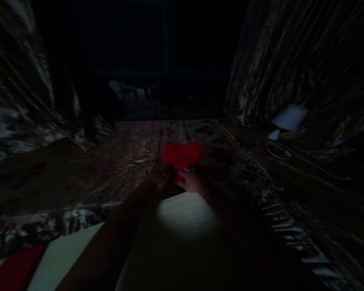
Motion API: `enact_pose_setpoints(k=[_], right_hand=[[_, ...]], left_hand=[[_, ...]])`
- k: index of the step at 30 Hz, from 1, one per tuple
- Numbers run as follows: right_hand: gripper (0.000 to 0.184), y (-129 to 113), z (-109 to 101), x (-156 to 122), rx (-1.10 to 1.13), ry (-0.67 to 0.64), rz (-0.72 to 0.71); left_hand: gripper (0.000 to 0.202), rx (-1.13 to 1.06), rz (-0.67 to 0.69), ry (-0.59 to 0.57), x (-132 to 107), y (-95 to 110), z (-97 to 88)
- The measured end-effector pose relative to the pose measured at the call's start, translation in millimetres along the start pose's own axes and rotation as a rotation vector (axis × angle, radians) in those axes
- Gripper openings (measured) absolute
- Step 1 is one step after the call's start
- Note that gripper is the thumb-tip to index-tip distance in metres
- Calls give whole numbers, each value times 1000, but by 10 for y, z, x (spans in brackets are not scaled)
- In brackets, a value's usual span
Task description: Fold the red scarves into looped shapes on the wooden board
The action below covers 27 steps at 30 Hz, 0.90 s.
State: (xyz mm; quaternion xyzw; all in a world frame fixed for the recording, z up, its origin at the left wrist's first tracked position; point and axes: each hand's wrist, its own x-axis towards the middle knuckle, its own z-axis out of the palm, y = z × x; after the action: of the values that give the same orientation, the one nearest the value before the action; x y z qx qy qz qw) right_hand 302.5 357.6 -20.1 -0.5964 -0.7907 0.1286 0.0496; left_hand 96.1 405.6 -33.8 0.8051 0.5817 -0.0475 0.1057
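Observation:
A bright red cloth (183,152) lies bunched on a patterned cover (133,141) in front of me. Its lower part runs down between my hands, partly in shadow. My right hand (191,181) rests at the right side of this lower part, fingers apart and touching the red fabric. On the other side, my left hand (158,178) lies low over the cover near the cloth, its fingers stretched out. Dim light blurs its fingertips, and I cannot tell whether they touch the red fabric.
To the right stands a small white lamp (289,117) with a loose white cord (315,167). Patterned curtains (267,52) hang at both sides. A pale surface (188,214) lies below my hands, with a red strip (21,264) at lower left. The background is very dark.

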Motion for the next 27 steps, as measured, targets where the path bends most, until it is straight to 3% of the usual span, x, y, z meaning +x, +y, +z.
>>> enact_pose_setpoints(k=[5, 7, 10, 15, 20, 27], right_hand=[[58, -692, 92, -936, 10, 183, 3], [57, -943, 219, -1380, 7, 226, -34], [60, -1251, 474, -1986, 9, 234, -42], [56, -1580, 762, -2751, 13, 247, -48], [53, -1670, 829, -3171, -8, 268, -82], [50, -1672, 863, -3272, -53, 317, -103]], left_hand=[[68, 4, -44, 194, -1308, 267, -24], [68, -18, -26, 243, -1865, 363, 81], [67, -66, -22, 223, -2639, 442, 319], [70, -46, -70, 213, -3650, 432, 669], [73, -38, -55, 244, -4240, 417, 814], [73, -58, -53, 265, -4428, 437, 840]])
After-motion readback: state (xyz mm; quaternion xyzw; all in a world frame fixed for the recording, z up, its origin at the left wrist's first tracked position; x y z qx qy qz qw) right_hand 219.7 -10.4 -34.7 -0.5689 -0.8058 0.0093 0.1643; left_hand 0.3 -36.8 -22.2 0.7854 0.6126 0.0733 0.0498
